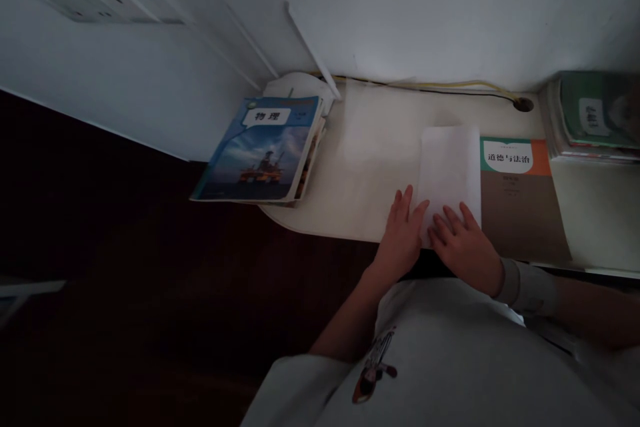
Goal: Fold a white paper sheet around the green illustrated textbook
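Note:
A folded white sheet of paper (449,167) lies on the pale desk (370,167) near its front edge. My left hand (403,233) rests flat with fingers spread at the paper's lower left edge. My right hand (465,243) presses flat on the paper's lower part, fingers pointing away from me. Neither hand grips anything. The paper's right edge overlaps a brown book with a green and orange top band (517,193).
A stack of books topped by a blue one showing an oil rig (260,150) sits at the desk's left end, overhanging the edge. Another stack of books (595,117) stands at the far right. A cable (440,87) runs along the wall. Dark floor lies to the left.

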Available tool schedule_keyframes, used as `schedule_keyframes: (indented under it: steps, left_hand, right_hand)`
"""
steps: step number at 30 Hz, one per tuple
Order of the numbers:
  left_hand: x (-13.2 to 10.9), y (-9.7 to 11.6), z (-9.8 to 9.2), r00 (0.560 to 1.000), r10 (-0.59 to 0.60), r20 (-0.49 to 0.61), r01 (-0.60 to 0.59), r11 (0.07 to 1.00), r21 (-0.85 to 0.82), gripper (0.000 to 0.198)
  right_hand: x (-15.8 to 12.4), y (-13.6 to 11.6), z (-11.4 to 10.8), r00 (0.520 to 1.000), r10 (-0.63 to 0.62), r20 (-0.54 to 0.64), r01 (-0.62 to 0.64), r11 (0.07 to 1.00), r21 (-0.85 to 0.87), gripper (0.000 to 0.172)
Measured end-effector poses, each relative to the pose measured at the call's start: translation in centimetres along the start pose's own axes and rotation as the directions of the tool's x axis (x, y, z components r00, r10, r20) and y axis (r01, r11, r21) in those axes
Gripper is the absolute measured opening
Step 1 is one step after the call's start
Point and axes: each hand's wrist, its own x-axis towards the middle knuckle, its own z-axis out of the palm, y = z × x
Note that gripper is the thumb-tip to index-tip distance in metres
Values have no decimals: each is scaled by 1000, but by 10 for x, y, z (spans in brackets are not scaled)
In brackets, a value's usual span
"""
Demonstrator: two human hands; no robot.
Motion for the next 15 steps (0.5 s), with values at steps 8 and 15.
schedule_keyframes:
  steps: [8,15]
  left_hand:
    - [-1,-6,8,990,-8,-138,4,1000,-23,58]
    - [3,-21,19,981,10,-195,1,999,51,55]
  right_hand:
    - [-1,3,7,981,-138,-134,162,969,188,23]
    - [31,116,16,966,180,-185,-70,873,482,47]
